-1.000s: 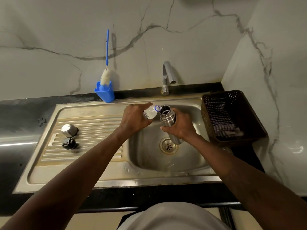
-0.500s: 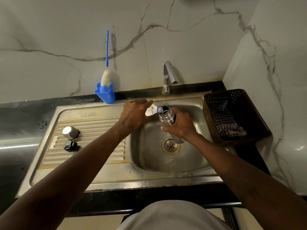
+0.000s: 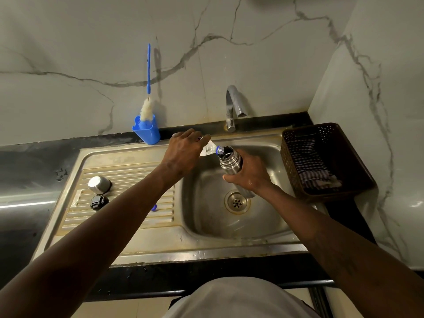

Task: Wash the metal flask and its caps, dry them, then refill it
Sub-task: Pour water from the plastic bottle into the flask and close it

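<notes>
My right hand [image 3: 250, 174] grips the open metal flask [image 3: 230, 162] over the sink basin [image 3: 213, 216], its mouth tilted toward the left. A clear plastic bottle [image 3: 209, 149] is held tipped in my left hand [image 3: 183, 152], with its blue-ringed neck at the flask's mouth. On the ribbed drainboard [image 3: 128, 180] stand the steel cup cap [image 3: 99, 185] and, just in front of it, the black inner cap [image 3: 98, 202]. A small blue bottle cap [image 3: 154, 207] peeks out beside my left forearm.
A chrome tap [image 3: 232, 106] rises behind the basin. A blue holder [image 3: 146, 131] with a long blue bottle brush [image 3: 148, 97] leans against the marble wall. A dark plastic basket [image 3: 325, 134] with a checked cloth [image 3: 309, 164] sits right of the sink. The drain [image 3: 237, 201] lies below the flask.
My left hand has raised the plastic bottle's base and tipped its neck further down into the flask's mouth. The flask stays in my right hand over the basin.
</notes>
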`<action>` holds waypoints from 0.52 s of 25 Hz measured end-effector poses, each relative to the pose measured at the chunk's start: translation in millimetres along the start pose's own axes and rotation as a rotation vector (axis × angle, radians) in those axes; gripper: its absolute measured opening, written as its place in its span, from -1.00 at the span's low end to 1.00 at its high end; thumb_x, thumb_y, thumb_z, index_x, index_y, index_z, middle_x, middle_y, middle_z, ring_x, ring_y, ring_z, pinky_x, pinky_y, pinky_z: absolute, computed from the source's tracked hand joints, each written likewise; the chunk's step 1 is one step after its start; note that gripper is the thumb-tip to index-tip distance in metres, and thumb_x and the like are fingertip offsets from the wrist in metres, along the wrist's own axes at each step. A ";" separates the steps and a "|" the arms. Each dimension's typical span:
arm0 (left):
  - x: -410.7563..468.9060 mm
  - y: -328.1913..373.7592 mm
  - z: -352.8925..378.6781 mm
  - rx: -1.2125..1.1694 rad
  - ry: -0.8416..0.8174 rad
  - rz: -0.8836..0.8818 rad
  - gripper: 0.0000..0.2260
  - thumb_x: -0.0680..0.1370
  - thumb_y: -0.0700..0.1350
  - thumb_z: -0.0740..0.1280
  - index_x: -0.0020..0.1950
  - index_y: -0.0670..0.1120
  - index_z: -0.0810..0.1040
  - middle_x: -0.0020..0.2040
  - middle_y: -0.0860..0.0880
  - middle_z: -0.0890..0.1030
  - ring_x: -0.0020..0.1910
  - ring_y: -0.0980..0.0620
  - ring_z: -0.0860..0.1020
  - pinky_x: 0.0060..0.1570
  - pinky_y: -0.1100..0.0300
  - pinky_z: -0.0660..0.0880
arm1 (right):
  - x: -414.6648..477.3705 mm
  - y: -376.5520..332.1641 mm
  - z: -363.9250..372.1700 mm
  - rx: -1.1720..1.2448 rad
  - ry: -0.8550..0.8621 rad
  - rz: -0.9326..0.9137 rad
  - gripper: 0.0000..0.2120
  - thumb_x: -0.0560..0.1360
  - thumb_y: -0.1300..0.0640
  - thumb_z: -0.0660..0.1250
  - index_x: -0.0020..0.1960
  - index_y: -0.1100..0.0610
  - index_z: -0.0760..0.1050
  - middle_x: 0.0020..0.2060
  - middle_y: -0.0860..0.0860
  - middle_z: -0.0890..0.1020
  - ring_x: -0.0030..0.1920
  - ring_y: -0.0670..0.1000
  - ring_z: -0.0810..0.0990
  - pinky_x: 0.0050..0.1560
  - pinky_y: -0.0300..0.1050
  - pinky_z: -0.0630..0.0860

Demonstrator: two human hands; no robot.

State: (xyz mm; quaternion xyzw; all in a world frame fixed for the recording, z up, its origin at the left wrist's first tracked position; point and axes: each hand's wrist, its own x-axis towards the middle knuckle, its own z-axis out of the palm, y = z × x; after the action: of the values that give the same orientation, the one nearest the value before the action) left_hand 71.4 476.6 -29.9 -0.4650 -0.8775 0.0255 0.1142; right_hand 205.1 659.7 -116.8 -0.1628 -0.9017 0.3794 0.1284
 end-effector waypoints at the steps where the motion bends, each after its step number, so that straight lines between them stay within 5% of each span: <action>1: 0.2 -0.3 -0.7 0.008 -0.001 0.002 -0.45 0.50 -0.13 0.56 0.47 -0.08 0.52 0.29 -0.17 0.63 0.28 -0.20 0.58 0.17 -0.12 0.57 | 0.2 0.3 0.8 -0.002 0.001 -0.001 -0.36 0.20 -0.18 0.63 0.22 -0.08 0.53 0.02 -0.11 0.71 -0.06 -0.11 0.66 -0.01 -0.09 0.63; 13: -0.1 -2.5 -1.4 0.068 -0.063 0.022 -0.38 0.44 -0.16 0.61 0.48 -0.06 0.51 0.36 -0.20 0.59 0.36 -0.25 0.54 0.20 -0.18 0.56 | 1.9 3.5 2.8 0.013 0.009 -0.016 -0.32 0.17 -0.21 0.62 0.23 -0.12 0.51 0.02 -0.13 0.71 -0.06 -0.13 0.66 0.02 -0.06 0.66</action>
State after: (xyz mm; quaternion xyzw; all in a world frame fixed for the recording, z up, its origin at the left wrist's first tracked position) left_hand 69.7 475.0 -28.2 -0.4695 -0.8742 0.0710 0.1021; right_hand 203.1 661.0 -121.0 -0.1567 -0.9000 0.3833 0.1363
